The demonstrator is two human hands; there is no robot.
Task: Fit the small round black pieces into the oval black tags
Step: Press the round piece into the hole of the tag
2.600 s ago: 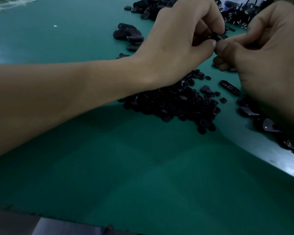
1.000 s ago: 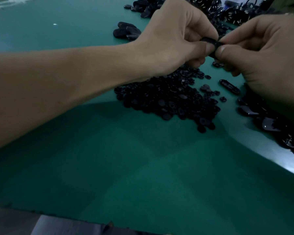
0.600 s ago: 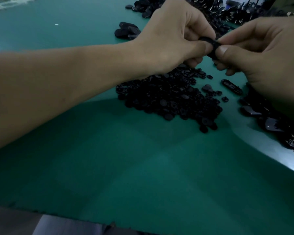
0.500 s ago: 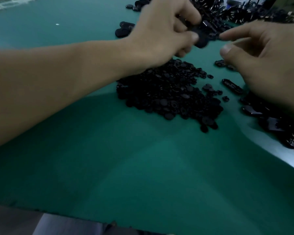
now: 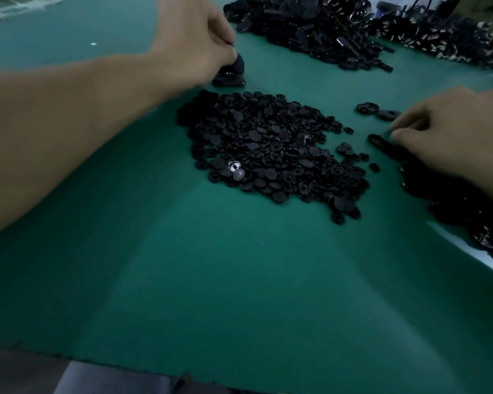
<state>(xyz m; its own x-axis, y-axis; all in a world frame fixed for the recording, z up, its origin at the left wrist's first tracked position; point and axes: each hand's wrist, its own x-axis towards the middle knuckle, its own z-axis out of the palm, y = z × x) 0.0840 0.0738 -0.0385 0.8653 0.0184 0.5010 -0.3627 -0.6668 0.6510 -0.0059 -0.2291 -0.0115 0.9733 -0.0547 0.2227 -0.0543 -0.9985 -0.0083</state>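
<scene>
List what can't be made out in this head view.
Head view: black tag gripped by the left hand, partly covered by fingers and blurred; whether it is already fitted is unclear.
Head view: right hand at the oval tag, motion-blurred; touching or pinching cannot be told.
Far heap: dark, too small to sort, cut by the top edge.
Right pile: partly hidden under the right wrist, cut by the right edge.

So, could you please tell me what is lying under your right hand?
One oval black tag pokes out from beneath the right hand, and a dark heap of parts shows below its wrist. The tag's far end, and whether the fingers pinch it, are covered.
</scene>
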